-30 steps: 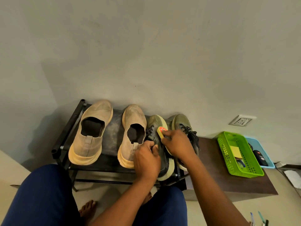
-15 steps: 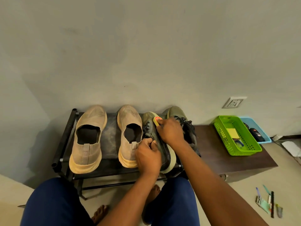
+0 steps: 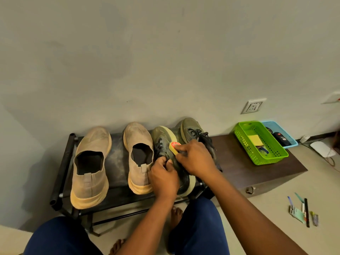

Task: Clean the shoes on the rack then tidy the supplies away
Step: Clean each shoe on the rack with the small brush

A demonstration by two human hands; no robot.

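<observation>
I face a plain grey wall with a low black metal shoe rack (image 3: 64, 162) pushed against it and a dark brown wooden bench (image 3: 248, 168) just to its right. Four shoes sit on the rack, toes to the far wall: a pair of dusty beige slip-on shoes (image 3: 92, 166) on the left, and a pair of dark olive lace-up sneakers with pale soles on the right. A bright green plastic basket (image 3: 276, 157) stands on the far right of the bench, touching a light blue tray (image 3: 292, 142) behind it.

The sneaker I am working on (image 3: 161, 137) is tipped onto its side, its long axis running near to far. My left hand (image 3: 163, 179) grips its near collar, fingers curled into the opening, steadying it. My right hand (image 3: 195, 159) pinches a small yellow sponge applicator with a red top (image 3: 174, 147) against the upper, just beyond the left hand. The other olive sneaker (image 3: 191, 129) lies just to the right of it.

I judge the next strokes should follow that axis, away from me toward the toe; the right hand is nearer the toe, so it does the travelling.
</observation>
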